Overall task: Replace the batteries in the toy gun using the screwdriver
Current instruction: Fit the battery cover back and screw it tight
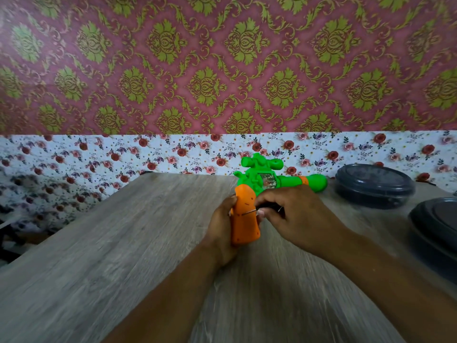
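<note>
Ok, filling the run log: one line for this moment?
left hand holds toy gun | right hand holds screwdriver | tip on orange handle

Grey wood-grain desk (99,256). Two dark round lidded containers at right: one (374,185) near the far edge, the other (437,229) nearer, cut off by frame edge. Behind: floral sheet (99,157) low, maroon-and-green damask wallpaper (222,63) above.

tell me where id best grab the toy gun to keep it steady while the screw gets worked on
Grip the toy gun by its orange handle, coming from the left, as the left hand does now. The handle is a long, rounded block pointing toward the person, easy to wrap. That leaves its right face free for the screwdriver held in the right hand.
</note>
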`<control>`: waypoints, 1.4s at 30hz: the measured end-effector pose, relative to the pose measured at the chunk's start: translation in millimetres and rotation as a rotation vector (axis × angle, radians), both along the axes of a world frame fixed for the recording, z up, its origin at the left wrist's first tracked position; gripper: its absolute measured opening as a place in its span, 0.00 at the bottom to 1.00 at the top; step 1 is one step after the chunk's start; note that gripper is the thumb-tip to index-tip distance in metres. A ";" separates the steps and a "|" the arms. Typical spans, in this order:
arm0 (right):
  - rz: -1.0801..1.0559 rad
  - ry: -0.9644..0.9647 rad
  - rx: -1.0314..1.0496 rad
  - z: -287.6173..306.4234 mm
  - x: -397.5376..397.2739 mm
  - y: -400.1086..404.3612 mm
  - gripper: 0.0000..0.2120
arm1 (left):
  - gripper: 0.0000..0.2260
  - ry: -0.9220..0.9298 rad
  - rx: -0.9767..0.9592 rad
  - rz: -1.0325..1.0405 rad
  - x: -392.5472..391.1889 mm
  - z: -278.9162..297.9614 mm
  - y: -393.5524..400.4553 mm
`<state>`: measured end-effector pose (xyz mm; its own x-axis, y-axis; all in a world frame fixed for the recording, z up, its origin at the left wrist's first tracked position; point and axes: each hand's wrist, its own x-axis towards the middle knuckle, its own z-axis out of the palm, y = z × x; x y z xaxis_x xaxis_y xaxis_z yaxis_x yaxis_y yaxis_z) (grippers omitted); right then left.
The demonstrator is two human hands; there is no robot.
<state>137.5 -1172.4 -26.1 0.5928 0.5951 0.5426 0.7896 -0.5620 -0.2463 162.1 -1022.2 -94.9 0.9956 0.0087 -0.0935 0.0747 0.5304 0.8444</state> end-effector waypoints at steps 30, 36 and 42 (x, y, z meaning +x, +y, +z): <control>-0.496 -0.025 -0.172 3.1 -46.3 46.8 0.11 | 0.07 -0.344 0.534 0.203 -19.0 1.9 -14.5; -0.503 0.083 -0.144 -0.9 -32.2 29.2 0.16 | 0.11 -0.259 0.352 0.205 -13.9 1.3 -18.9; -0.253 -0.328 -0.584 -0.3 -23.9 9.8 0.14 | 0.17 -0.260 0.282 0.201 -9.0 -1.1 -15.7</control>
<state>113.6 -1162.6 -26.4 0.6124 0.7085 0.3507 0.5994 -0.7054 0.3784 153.1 -1038.0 -96.0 0.9615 0.1944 0.1942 -0.2413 0.2587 0.9354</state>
